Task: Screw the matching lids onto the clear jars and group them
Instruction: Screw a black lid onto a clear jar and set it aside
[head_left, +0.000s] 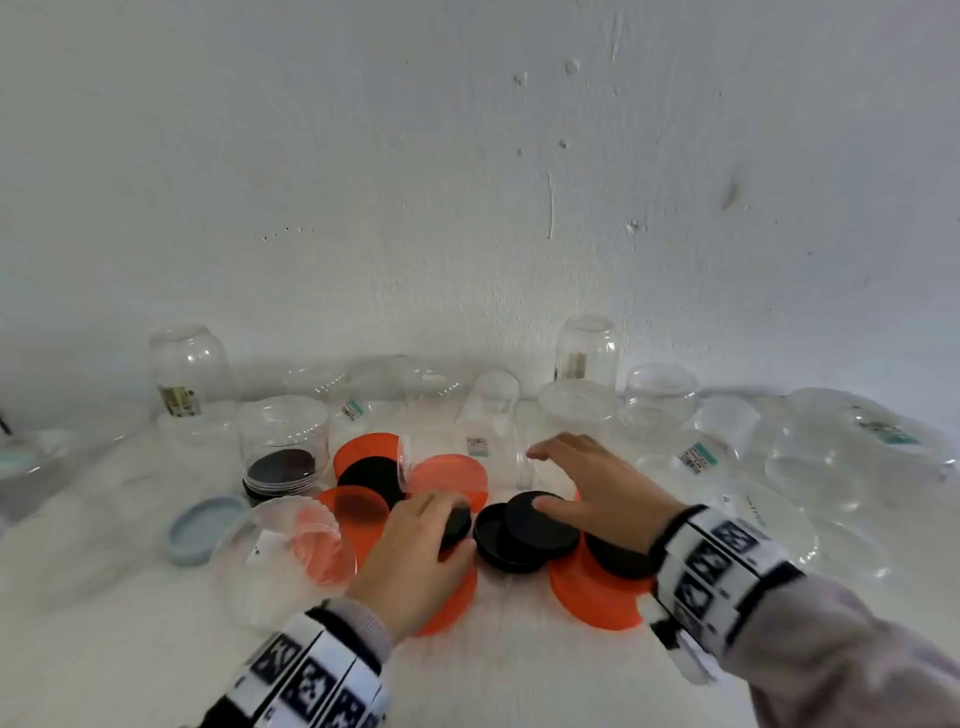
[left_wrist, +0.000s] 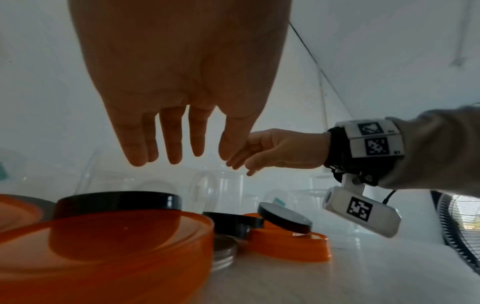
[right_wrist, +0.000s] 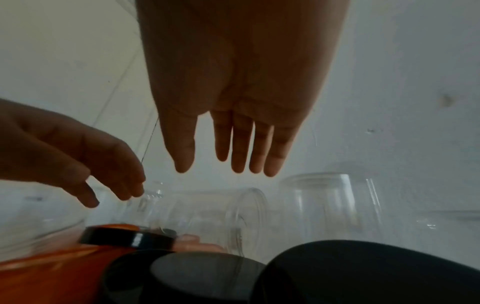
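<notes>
Black lids (head_left: 535, 530) and orange lids (head_left: 592, 597) lie heaped at the middle of the white table (head_left: 519, 675). My left hand (head_left: 415, 545) hovers over a small black lid (head_left: 458, 526). In the left wrist view its fingers (left_wrist: 166, 133) hang straight and hold nothing, above a black lid (left_wrist: 116, 202) resting on an orange lid (left_wrist: 103, 257). My right hand (head_left: 587, 478) is spread flat above the black lids, fingers (right_wrist: 228, 144) straight and empty. Just beyond it a clear jar (head_left: 491, 415) lies on its side.
Several clear jars stand upside down along the wall, tall ones at the left (head_left: 187, 364) and the right (head_left: 587, 348). A jar with a black lid (head_left: 283, 447) and a grey-blue lid (head_left: 200, 527) sit at the left. More clear jars (head_left: 831, 457) crowd the right.
</notes>
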